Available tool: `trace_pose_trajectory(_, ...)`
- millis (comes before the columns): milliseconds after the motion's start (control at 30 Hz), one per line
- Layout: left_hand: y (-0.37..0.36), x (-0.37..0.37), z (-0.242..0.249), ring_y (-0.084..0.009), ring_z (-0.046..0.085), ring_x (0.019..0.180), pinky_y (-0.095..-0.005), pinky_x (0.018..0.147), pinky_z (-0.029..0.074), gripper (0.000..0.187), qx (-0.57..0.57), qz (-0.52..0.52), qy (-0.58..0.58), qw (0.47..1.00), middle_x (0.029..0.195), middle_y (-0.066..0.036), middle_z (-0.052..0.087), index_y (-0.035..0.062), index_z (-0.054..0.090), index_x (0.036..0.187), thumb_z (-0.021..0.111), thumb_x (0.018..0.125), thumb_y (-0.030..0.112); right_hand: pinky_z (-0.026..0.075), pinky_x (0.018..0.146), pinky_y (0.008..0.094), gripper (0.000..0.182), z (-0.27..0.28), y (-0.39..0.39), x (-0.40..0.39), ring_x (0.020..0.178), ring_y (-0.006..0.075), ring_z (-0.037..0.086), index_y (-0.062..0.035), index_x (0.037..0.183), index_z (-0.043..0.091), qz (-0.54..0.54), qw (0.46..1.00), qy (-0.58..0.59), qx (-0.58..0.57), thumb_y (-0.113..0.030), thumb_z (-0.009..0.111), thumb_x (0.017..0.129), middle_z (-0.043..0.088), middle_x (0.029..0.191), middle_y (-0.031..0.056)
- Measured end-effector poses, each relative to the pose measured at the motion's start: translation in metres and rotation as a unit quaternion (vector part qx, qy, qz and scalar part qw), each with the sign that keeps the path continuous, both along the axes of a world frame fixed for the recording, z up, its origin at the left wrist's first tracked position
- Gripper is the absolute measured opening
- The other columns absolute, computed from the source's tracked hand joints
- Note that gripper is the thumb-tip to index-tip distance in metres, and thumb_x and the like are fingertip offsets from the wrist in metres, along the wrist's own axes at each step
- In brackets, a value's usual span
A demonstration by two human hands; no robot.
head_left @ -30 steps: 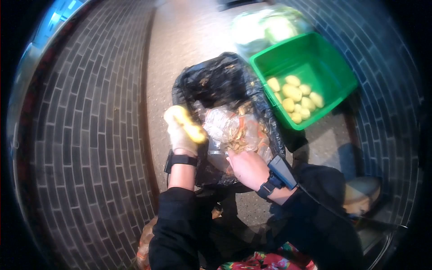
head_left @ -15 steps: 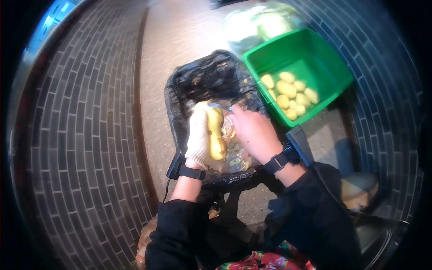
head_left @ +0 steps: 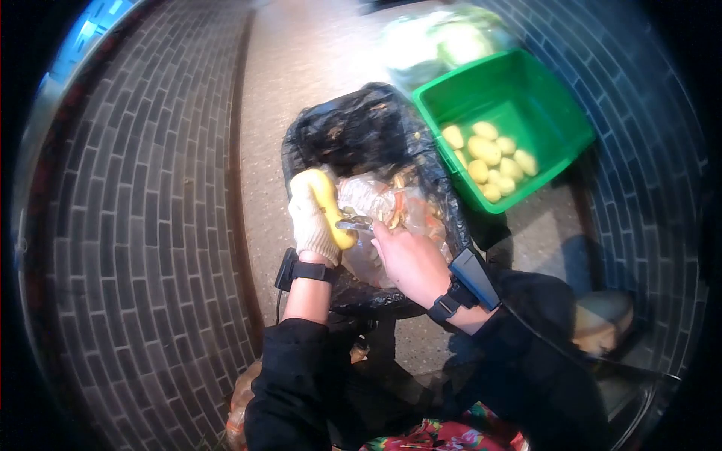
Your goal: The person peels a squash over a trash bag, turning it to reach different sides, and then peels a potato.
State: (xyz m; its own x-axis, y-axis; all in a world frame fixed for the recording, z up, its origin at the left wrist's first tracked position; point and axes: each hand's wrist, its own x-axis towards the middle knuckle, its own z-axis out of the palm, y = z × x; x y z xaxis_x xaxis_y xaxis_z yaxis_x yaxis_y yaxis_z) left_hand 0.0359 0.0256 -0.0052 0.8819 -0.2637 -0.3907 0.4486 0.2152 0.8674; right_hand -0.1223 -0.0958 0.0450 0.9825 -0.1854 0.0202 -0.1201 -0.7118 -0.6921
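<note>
While a yellow potato (head_left: 325, 204) is gripped in the gloved left hand (head_left: 312, 224), a peeler (head_left: 355, 223) is clasped by the right hand (head_left: 410, 263) over the black bag (head_left: 353, 131) beside the green tub (head_left: 560, 128).

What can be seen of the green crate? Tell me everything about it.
The green crate looks like a rigid, bright green plastic tub, rectangular, open-topped, with a thick rim and sloping walls. It sits on the speckled floor, turned at an angle, right beside the black bag; their edges seem to touch. A small heap of pale yellow peeled potatoes lies in its near corner; the rest of its bottom is bare. No hand touches it.
</note>
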Motion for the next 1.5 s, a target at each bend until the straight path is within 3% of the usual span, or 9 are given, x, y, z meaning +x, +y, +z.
trace_pose_trajectory(200, 0.013, 0.01, -0.021, -0.0219, 0.062, 0.089, -0.0363, 0.073, 0.054, 0.056, 0.11, 0.078, -0.008, 0.991, 0.099, -0.006, 0.062, 0.015, 0.06, 0.111, 0.043, 0.097, 0.067, 0.052, 0.064, 0.0482, 0.021, -0.023, 0.009, -0.009, 0.073, 0.0372, 0.068, 0.0005, 0.108, 0.057, -0.005, 0.999, -0.006, -0.051, -0.017, 0.054, 0.097, 0.065, 0.073, 0.0195)
trace_pose_trajectory(300, 0.037, 0.036, -0.018, -0.0194, 0.062, 0.078, -0.0308, 0.064, 0.052, 0.053, -0.171, 0.034, 0.001, 0.985, 0.094, -0.002, 0.062, 0.0214, 0.059, 0.105, 0.037, 0.098, 0.068, 0.052, 0.063, 0.0479, 0.02, -0.045, 0.017, -0.021, 0.071, 0.0368, 0.068, -0.0003, 0.106, 0.057, 0.035, 0.996, 0.019, -0.075, -0.017, 0.056, 0.096, 0.065, 0.073, 0.0195)
trace_pose_trajectory(467, 0.011, 0.027, 0.003, -0.0157, 0.06, 0.06, -0.0294, 0.051, 0.051, 0.057, -0.032, 0.085, -0.03, 0.995, 0.076, 0.0, 0.06, 0.0165, 0.062, 0.102, 0.042, 0.096, 0.069, 0.052, 0.063, 0.0487, 0.018, -0.012, -0.019, -0.004, 0.07, 0.0368, 0.067, -0.0045, 0.104, 0.06, -0.025, 0.999, -0.007, -0.035, -0.02, 0.056, 0.097, 0.065, 0.073, 0.0183)
trace_pose_trajectory(633, -0.01, -0.007, -0.006, -0.0127, 0.06, 0.065, -0.0281, 0.054, 0.051, 0.051, 0.061, -0.018, -0.125, 0.99, 0.082, -0.002, 0.061, 0.0136, 0.061, 0.109, 0.051, 0.097, 0.062, 0.052, 0.066, 0.0489, 0.02, -0.003, -0.027, 0.009, 0.071, 0.0376, 0.066, -0.0064, 0.109, 0.061, -0.06, 0.993, -0.085, -0.054, -0.021, 0.056, 0.097, 0.065, 0.074, 0.0182)
trace_pose_trajectory(800, -0.008, -0.005, -0.009, -0.0182, 0.062, 0.072, -0.0321, 0.059, 0.054, 0.054, 0.11, 0.008, -0.167, 0.98, 0.09, -0.006, 0.061, 0.0114, 0.059, 0.113, 0.05, 0.097, 0.062, 0.053, 0.066, 0.0483, 0.023, 0.006, -0.014, 0.005, 0.071, 0.0376, 0.066, -0.0044, 0.112, 0.061, -0.008, 1.0, 0.015, -0.022, -0.021, 0.057, 0.096, 0.065, 0.074, 0.0178)
trace_pose_trajectory(1033, 0.018, 0.018, -0.013, -0.023, 0.063, 0.083, -0.0365, 0.075, 0.056, 0.055, 0.092, 0.107, -0.056, 0.988, 0.099, -0.008, 0.063, 0.0072, 0.059, 0.117, 0.05, 0.098, 0.058, 0.054, 0.062, 0.0445, 0.02, -0.018, 0.007, -0.011, 0.068, 0.0361, 0.067, -0.0032, 0.102, 0.063, -0.015, 0.997, -0.05, -0.057, -0.021, 0.056, 0.096, 0.065, 0.069, 0.0155)
trace_pose_trajectory(1100, 0.024, 0.018, 0.004, -0.0238, 0.063, 0.081, -0.0364, 0.073, 0.056, 0.054, -0.098, 0.072, -0.002, 0.993, 0.095, -0.005, 0.062, 0.0142, 0.06, 0.112, 0.048, 0.096, 0.064, 0.054, 0.062, 0.0453, 0.02, -0.034, 0.01, -0.02, 0.068, 0.0356, 0.068, -0.0029, 0.099, 0.062, 0.056, 0.992, 0.059, -0.096, -0.022, 0.055, 0.097, 0.066, 0.07, 0.0153)
trace_pose_trajectory(1167, 0.013, 0.017, 0.02, -0.0237, 0.063, 0.078, -0.0359, 0.068, 0.056, 0.053, -0.124, 0.121, 0.049, 0.984, 0.092, -0.002, 0.062, 0.0186, 0.06, 0.107, 0.045, 0.095, 0.068, 0.054, 0.063, 0.0459, 0.021, -0.037, 0.01, -0.022, 0.069, 0.036, 0.068, -0.003, 0.098, 0.062, 0.04, 0.993, 0.06, -0.09, -0.022, 0.054, 0.097, 0.066, 0.071, 0.0162)
trace_pose_trajectory(1500, -0.002, 0.004, 0.028, -0.0236, 0.062, 0.073, -0.0381, 0.066, 0.055, 0.057, -0.151, -0.078, 0.128, 0.977, 0.091, -0.009, 0.062, 0.0153, 0.058, 0.119, 0.046, 0.095, 0.066, 0.049, 0.069, 0.0509, 0.022, 0.002, -0.05, 0.004, 0.081, 0.0443, 0.063, -0.0054, 0.104, 0.058, -0.003, 0.997, -0.063, 0.053, -0.026, 0.05, 0.101, 0.064, 0.081, 0.0249)
